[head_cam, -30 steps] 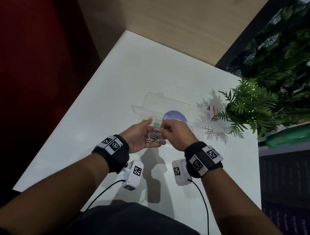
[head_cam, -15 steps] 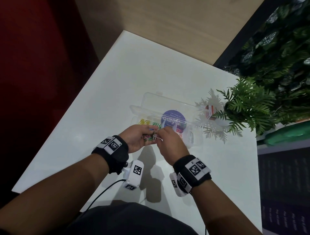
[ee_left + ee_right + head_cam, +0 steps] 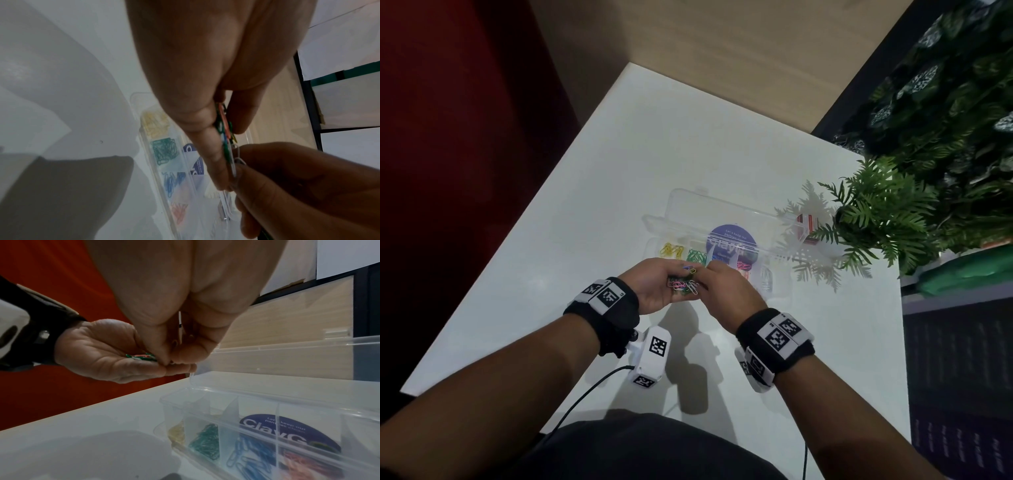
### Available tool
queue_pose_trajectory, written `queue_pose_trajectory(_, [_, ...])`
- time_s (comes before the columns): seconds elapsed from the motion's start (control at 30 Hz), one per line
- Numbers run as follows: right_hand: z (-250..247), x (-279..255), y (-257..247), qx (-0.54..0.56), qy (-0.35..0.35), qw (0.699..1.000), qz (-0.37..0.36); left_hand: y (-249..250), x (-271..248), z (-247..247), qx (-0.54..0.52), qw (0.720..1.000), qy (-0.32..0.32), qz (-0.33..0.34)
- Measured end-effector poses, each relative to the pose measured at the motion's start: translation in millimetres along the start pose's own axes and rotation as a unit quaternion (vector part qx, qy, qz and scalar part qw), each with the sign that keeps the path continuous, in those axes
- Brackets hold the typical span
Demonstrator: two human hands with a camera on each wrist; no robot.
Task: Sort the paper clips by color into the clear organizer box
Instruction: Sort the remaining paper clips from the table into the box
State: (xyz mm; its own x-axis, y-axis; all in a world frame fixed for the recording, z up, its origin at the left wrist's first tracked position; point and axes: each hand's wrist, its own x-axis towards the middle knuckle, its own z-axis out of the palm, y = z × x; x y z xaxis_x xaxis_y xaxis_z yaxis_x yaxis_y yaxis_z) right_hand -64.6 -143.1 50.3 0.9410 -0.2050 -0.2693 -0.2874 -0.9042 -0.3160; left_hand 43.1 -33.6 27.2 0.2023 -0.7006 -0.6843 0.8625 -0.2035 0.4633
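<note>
My left hand (image 3: 657,286) is cupped palm-up just in front of the box, and its thumb and fingers hold a small pile of mixed coloured paper clips (image 3: 683,284). My right hand (image 3: 717,279) reaches into that pile and pinches a silver clip (image 3: 239,160) at its fingertips. The clear organizer box (image 3: 722,214) lies open behind the hands, its lid tipped back. Its compartments hold yellow clips (image 3: 671,250), green clips (image 3: 695,256), blue clips (image 3: 252,456) and pink clips (image 3: 743,266). The right hand hides part of the box.
A potted fern (image 3: 876,219) stands at the box's right end, with a small red and white object (image 3: 806,226) beside it. The white table (image 3: 619,164) ends close on the left and right. Dark foliage fills the far right.
My left fingers have curled in round the clips, which lay in a flatter palm one second ago. My right wrist has swung nearer to me while its fingertips stay at the pile.
</note>
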Motion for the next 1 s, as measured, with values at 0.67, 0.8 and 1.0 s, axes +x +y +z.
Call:
queue_pose_trajectory(0.67, [-23,-13,86,0.168,0.08,0.927,0.326,2,6,12,-0.025,0.999,-0.009,-0.019])
queue_pose_trajectory(0.8, [-16,-6,112,0.147,0.056,0.908,0.389,3,9,15,-0.028,0.999,-0.016,-0.014])
queue_pose_trajectory(1.0, [-18,-4,98,0.159,0.096,0.924,0.335,3,14,18,-0.046,0.999,-0.023,-0.001])
